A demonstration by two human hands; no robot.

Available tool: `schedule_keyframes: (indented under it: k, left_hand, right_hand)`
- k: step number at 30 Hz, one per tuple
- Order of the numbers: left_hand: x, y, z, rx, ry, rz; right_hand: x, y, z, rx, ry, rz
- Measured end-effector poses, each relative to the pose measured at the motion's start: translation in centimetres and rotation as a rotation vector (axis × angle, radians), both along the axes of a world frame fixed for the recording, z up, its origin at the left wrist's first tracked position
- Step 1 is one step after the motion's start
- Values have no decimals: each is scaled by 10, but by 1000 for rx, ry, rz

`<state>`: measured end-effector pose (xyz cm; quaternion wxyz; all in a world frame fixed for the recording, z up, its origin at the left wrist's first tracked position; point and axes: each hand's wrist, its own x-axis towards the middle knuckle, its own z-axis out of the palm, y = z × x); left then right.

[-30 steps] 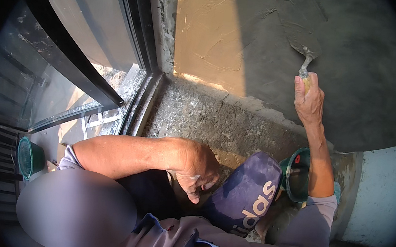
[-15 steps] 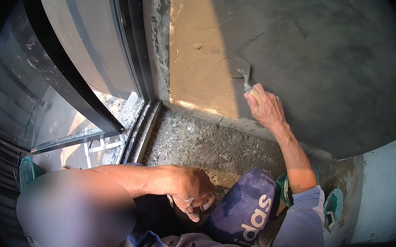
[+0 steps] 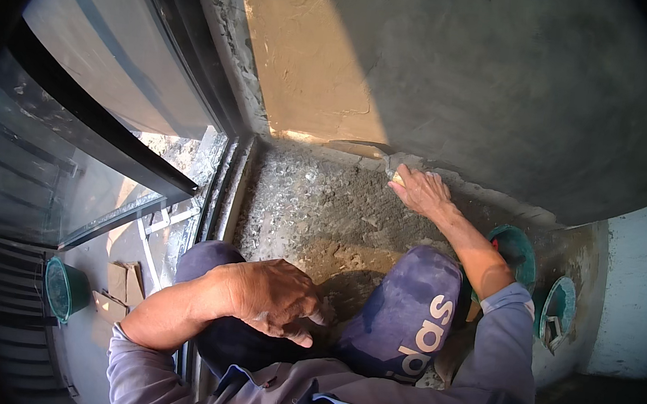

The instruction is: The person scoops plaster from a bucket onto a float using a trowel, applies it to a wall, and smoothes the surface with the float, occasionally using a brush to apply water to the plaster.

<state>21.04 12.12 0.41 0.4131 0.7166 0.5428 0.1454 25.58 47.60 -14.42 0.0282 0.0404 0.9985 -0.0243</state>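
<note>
My right hand [image 3: 423, 191] is closed round the pale yellow handle of a small trowel [image 3: 397, 179]. Its thin blade lies along the foot of the plastered wall [image 3: 459, 83], where the wall meets the rough floor; the blade is seen nearly edge-on. The damp grey plaster is smooth, with a sunlit tan patch on its left. Over my knee [image 3: 213, 257] hangs my left hand [image 3: 271, 298], loosely bent with its fingers apart and nothing visible in it.
A dark-framed glass door [image 3: 104, 134] stands at the left, with a green bucket [image 3: 69, 290] and cardboard [image 3: 125, 284] beyond it. At the right are a green bucket [image 3: 519, 256] and another green container [image 3: 560, 307] holding something. Mortar crumbs cover the floor [image 3: 309, 193].
My right hand has brought the trowel down from the wall face to its bottom edge. My left hand has shifted slightly left. The whole view has tilted.
</note>
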Motion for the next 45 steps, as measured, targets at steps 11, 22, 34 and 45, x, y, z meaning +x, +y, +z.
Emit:
schedule_keyframes:
  k: [11,22,34,45]
  left_hand:
    - [-16,6,-4,-201,302,182]
    - [-38,-8,13,-159,273,375]
    - [-46,-12,16,-114,260,361]
    - [-51,-30,16,-22,130,369]
  right_hand:
    - [30,48,76,-113,561,-146]
    - [-32,1,53,56,175,-94]
    - [-11,5,56,11,141,-33]
    - [-4,-1,132,-140,532,-95]
